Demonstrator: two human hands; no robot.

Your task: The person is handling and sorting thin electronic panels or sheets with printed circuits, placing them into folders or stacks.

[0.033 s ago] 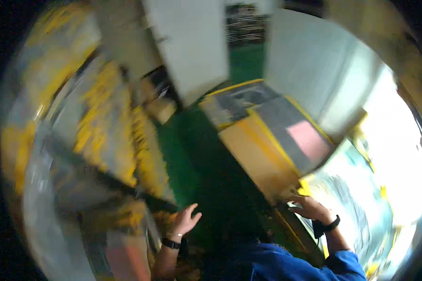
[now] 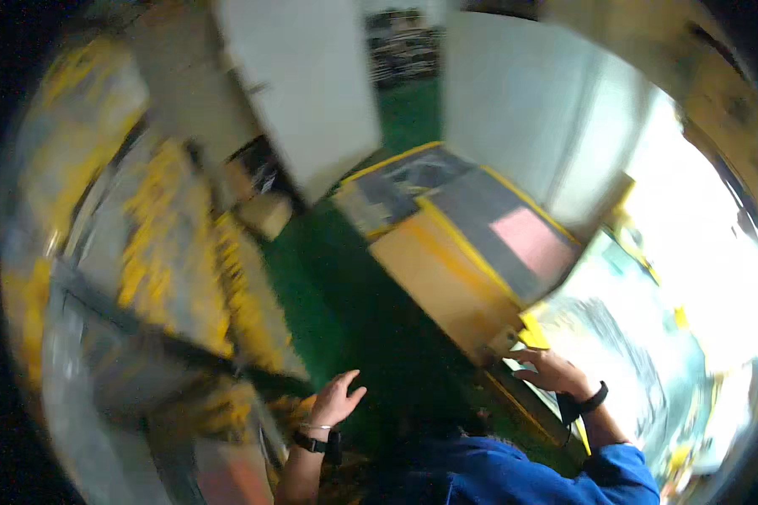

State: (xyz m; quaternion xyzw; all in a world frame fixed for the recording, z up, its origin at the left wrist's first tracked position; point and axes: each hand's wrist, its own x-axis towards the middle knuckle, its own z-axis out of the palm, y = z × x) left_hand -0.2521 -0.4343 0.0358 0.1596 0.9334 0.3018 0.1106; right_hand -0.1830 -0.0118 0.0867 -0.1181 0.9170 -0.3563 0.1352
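Observation:
My left hand hangs in the air over the dark green floor, its fingers apart and nothing in them. It wears a dark band and a thin bracelet at the wrist. On the other side, my right hand has its fingers stretched out by the near corner of a brightly lit bench. Its fingertips are close to a small tan thing, too blurred to name; whether they touch cannot be made out. A dark band circles that wrist too.
A low surface with a brown sheet, grey mats and a pink sheet lies ahead. Yellow-and-grey worn machinery stands on the left. White panels flank a gap over green floor. A box sits near the left panel.
The view has turned slightly, so the surroundings sit further left in it. Both hands keep nearly the same pose, the right one slightly further left in the picture.

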